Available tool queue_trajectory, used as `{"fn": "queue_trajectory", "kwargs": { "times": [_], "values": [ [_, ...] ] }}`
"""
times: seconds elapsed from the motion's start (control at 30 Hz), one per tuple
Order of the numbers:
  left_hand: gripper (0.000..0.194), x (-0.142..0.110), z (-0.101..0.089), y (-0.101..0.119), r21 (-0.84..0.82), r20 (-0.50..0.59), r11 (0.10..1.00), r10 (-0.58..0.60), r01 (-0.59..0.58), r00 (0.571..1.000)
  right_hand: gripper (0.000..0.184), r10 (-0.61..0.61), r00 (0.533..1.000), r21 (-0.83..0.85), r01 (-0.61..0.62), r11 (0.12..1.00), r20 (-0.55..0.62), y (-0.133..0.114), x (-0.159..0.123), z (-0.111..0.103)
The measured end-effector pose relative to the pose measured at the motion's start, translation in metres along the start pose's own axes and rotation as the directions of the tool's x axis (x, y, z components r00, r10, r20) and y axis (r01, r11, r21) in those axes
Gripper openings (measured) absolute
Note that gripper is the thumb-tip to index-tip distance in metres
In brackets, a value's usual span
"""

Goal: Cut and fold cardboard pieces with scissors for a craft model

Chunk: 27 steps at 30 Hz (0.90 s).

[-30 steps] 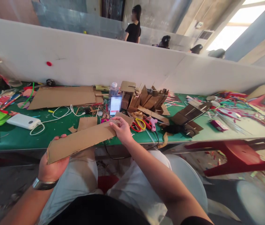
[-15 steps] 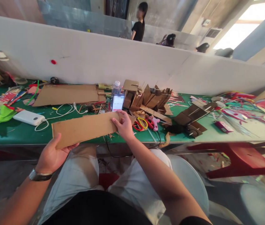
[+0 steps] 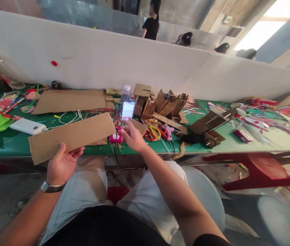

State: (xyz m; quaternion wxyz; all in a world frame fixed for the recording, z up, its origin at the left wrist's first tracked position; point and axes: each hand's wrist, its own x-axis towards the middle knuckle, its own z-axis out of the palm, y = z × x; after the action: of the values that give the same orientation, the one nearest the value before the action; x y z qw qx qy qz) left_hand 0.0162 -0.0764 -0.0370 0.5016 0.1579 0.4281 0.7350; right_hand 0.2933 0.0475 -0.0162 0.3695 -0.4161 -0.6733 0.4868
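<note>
While the left hand (image 3: 64, 162) holds cardboard (image 3: 74, 134), phone (image 3: 128, 111) text looks illegible.

Held cardboard strip (image 3: 75, 135): one. Bottle (image 3: 127, 92): one.

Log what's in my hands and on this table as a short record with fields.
Left hand: holds the long brown cardboard strip, thumb in front
Right hand: holds nothing visible, fingers apart from the strip's right end
Surface: green table
Left side: white rounded power bank
Middle: clear plastic bottle with white cap; lit phone screen in front
Right of right hand: pink glue gun
Far right: red plastic stool beside table
</note>
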Motion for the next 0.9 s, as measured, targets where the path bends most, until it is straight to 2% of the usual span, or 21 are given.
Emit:
{"fn": "queue_trajectory", "kwargs": {
  "times": [0.03,0.07,0.23,0.33,0.43,0.5,0.53,0.63,0.7,0.73,0.8,0.9],
  "values": [
    [0.028,0.006,-0.004,0.002,-0.005,-0.026,1.000,0.010,-0.010,1.000,0.043,-0.053,0.999,-0.317,0.046,0.947,-0.012,-0.002,0.004,-0.015],
    [0.027,0.011,-0.007,0.004,-0.003,-0.041,1.000,0.019,-0.019,0.999,0.032,-0.049,0.998,-0.416,0.024,0.909,-0.049,-0.002,0.009,-0.033],
    [0.033,0.020,-0.019,0.010,0.039,-0.084,0.991,0.128,-0.125,0.988,0.028,0.091,0.958,-0.610,-0.245,0.754,-0.273,0.009,0.012,-0.133],
    [0.030,0.026,-0.017,0.011,0.074,-0.002,0.965,0.252,-0.251,0.968,0.025,0.212,0.906,-0.651,-0.412,0.638,-0.366,0.024,0.005,-0.170],
    [0.027,0.047,-0.002,0.009,0.049,0.088,0.924,0.373,-0.378,0.924,0.024,0.279,0.883,-0.689,-0.469,0.553,-0.378,0.037,0.002,-0.174],
    [0.030,0.068,0.016,0.003,0.025,0.128,0.928,0.365,-0.371,0.922,0.032,0.290,0.884,-0.719,-0.466,0.515,-0.366,0.044,0.003,-0.163],
    [0.034,0.081,0.027,-0.002,0.000,0.107,0.917,0.397,-0.399,0.912,0.038,0.294,0.887,-0.733,-0.461,0.499,-0.357,0.048,0.005,-0.156],
    [0.034,0.117,0.066,-0.019,-0.016,0.132,0.925,0.378,-0.379,0.917,0.061,0.304,0.888,-0.768,-0.454,0.451,-0.346,0.055,0.012,-0.138],
    [0.027,0.139,0.091,-0.030,-0.035,0.179,0.936,0.351,-0.350,0.919,0.073,0.302,0.886,-0.784,-0.454,0.423,-0.351,0.057,0.015,-0.132],
    [0.029,0.148,0.101,-0.035,-0.012,0.252,0.953,0.297,-0.304,0.921,0.076,0.301,0.888,-0.791,-0.451,0.414,-0.349,0.057,0.016,-0.131],
    [0.033,0.166,0.116,-0.046,-0.032,0.253,0.949,0.310,-0.313,0.916,0.077,0.300,0.894,-0.806,-0.435,0.403,-0.332,0.055,0.016,-0.130],
    [0.044,0.186,0.119,-0.059,-0.014,0.287,0.961,0.267,-0.275,0.920,0.074,0.306,0.902,-0.824,-0.410,0.391,-0.303,0.050,0.014,-0.132]
  ]
}}
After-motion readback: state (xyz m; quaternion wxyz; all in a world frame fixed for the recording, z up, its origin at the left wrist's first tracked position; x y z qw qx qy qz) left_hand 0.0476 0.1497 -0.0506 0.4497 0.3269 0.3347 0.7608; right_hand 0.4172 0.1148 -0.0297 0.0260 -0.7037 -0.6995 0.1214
